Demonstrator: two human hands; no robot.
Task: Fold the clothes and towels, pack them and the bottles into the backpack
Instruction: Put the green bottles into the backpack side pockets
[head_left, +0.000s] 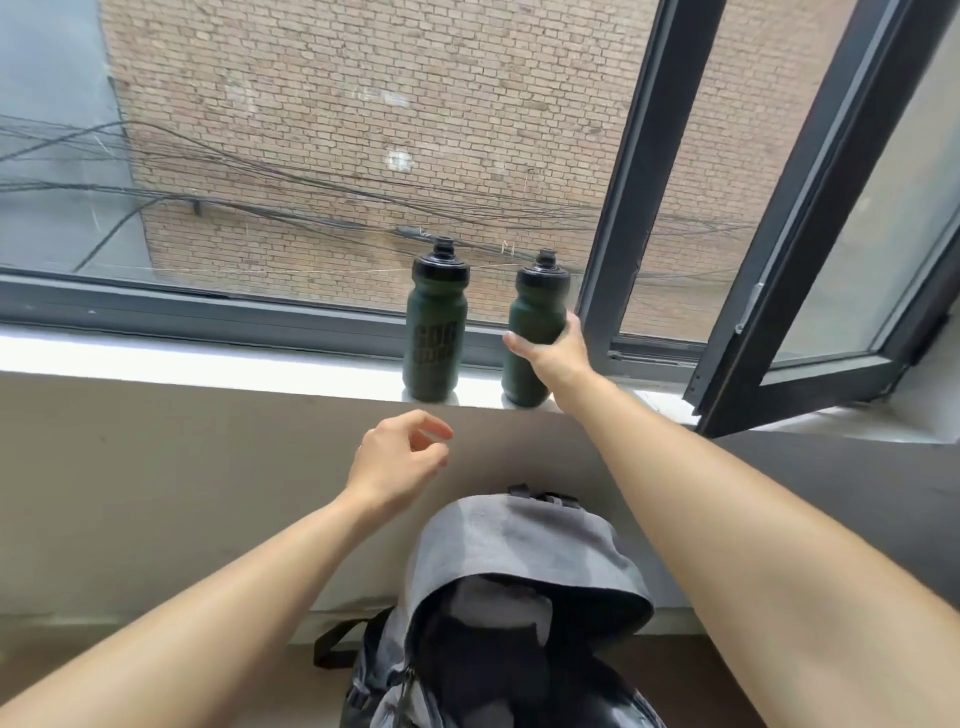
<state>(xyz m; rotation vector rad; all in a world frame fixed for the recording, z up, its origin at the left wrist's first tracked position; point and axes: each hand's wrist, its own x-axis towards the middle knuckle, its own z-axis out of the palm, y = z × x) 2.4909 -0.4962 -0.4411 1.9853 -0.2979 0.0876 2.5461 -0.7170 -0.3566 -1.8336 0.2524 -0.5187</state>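
Observation:
Two dark green bottles with black caps stand upright on the white windowsill. My right hand (553, 348) grips the right bottle (532, 312) around its middle, thumb on its left side. The left bottle (435, 332), with dark lettering, stands free beside it. My left hand (402, 457) hovers below the sill in front of the wall, fingers loosely curled and holding nothing. The grey backpack (514, 545) stands on the floor below, its top open, with dark and grey folded fabric (493, 613) showing inside.
The windowsill (208, 358) runs across the view under a fixed pane. An open black-framed window sash (810, 260) swings inward at the right, close to the right bottle. A brick wall and cables lie outside.

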